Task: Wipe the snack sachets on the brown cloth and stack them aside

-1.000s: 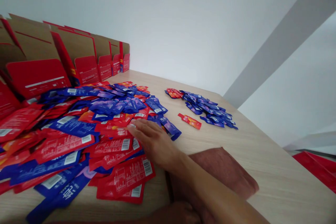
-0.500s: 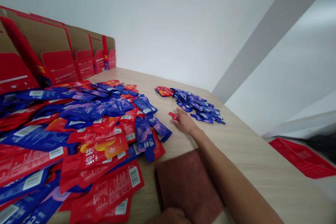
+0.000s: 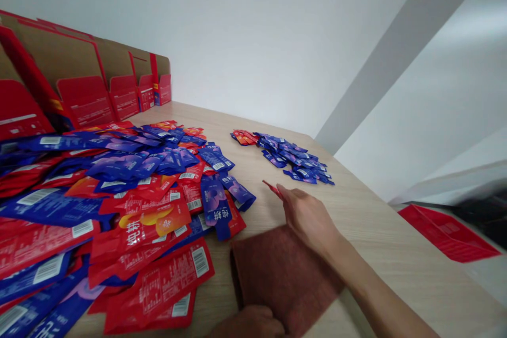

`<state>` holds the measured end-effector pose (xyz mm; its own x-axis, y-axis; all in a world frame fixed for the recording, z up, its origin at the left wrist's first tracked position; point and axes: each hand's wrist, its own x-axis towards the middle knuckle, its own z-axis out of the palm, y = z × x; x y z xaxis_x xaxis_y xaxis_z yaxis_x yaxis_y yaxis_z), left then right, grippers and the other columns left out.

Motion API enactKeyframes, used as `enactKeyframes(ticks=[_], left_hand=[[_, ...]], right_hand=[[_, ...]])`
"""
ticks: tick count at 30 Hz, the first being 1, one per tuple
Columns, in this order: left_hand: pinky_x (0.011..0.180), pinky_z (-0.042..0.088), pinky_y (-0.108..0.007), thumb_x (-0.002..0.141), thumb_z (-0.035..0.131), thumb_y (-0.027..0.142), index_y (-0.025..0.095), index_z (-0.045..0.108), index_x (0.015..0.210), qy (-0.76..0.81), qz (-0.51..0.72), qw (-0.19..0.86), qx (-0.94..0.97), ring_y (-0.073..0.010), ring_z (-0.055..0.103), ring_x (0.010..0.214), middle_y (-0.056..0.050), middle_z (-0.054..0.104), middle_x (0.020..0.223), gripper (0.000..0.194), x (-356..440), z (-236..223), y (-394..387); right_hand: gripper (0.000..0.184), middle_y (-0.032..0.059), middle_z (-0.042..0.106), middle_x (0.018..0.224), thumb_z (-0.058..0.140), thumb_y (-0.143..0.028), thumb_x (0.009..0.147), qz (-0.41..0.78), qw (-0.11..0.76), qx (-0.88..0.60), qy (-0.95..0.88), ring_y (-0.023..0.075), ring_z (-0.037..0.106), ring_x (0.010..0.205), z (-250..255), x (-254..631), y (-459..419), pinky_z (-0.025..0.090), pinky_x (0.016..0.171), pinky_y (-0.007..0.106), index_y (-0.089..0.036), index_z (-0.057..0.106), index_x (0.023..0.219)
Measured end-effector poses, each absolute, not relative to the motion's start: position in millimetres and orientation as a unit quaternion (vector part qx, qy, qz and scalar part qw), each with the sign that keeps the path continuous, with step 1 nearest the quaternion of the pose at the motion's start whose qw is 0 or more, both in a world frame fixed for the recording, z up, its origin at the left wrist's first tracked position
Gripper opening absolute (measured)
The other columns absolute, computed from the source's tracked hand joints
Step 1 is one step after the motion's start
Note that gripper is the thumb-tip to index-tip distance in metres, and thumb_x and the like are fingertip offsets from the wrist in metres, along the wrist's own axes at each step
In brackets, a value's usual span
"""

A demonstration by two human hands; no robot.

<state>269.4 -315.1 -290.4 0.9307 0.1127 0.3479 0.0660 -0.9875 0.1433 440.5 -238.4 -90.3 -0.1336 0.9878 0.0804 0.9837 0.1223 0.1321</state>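
Note:
My right hand (image 3: 311, 216) is closed on a red sachet (image 3: 274, 189), seen nearly edge-on and sticking out past the fingertips above the table. Below that hand lies a folded brown cloth (image 3: 283, 274). At the cloth's near edge my left hand (image 3: 253, 322) is curled shut on it, partly cut off by the bottom of the picture. To the left spreads a large pile of red and blue sachets (image 3: 158, 222). Farther off, a smaller heap of blue sachets (image 3: 297, 156) lies beside several red sachets (image 3: 244, 137).
Open red cardboard boxes (image 3: 85, 100) stand in a row along the wall at the left. The wooden table (image 3: 356, 211) runs to a right edge, beyond which a red box-like object (image 3: 447, 232) sits lower down. A white wall closes off the back.
My right hand has drawn back toward me from near the blue heap, carrying the red sachet, and is now over the cloth's far edge. My left hand has stayed at the cloth.

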Motion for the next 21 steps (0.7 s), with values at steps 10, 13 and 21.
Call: enactKeyframes(ticks=[10, 13, 21], left_hand=[[0.068, 0.055, -0.02, 0.1, 0.084, 0.021, 0.016, 0.074, 0.099, 0.009, 0.261, 0.1, 0.96, -0.0123, 0.072, 0.073, 0.002, 0.081, 0.091, 0.011, 272.3, -279.9, -318.7], [0.066, 0.053, -0.023, 0.097, 0.087, 0.021, 0.016, 0.07, 0.093, 0.01, 0.284, 0.041, 0.958, -0.0124, 0.064, 0.063, 0.003, 0.078, 0.084, 0.017, 268.6, -270.7, -317.5], [0.049, 0.038, -0.025, 0.092, 0.093, 0.034, 0.019, 0.054, 0.078, 0.025, 0.244, -0.024, 0.969, -0.0103, 0.04, 0.049, 0.009, 0.061, 0.067, 0.044, 264.3, -264.7, -319.3]], right_hand=[[0.062, 0.0143, 0.028, 0.177, 0.061, -0.03, 0.109, -0.093, -0.057, 0.453, 0.885, 0.0336, 0.033, 0.163, -134.1, 427.2, -348.5, 0.041, 0.128, 0.049, -0.025, 0.045, 0.168], [0.063, 0.0144, 0.029, 0.177, 0.062, -0.031, 0.108, -0.107, -0.068, 0.445, 0.887, 0.0342, 0.03, 0.164, -140.3, 431.3, -344.9, 0.035, 0.13, 0.053, -0.025, 0.045, 0.168], [0.052, 0.013, 0.042, 0.174, 0.038, -0.027, 0.115, 0.005, -0.104, 0.573, 0.813, 0.0321, 0.033, 0.164, -177.1, 516.2, -307.2, 0.037, 0.13, 0.059, -0.026, 0.05, 0.166]])
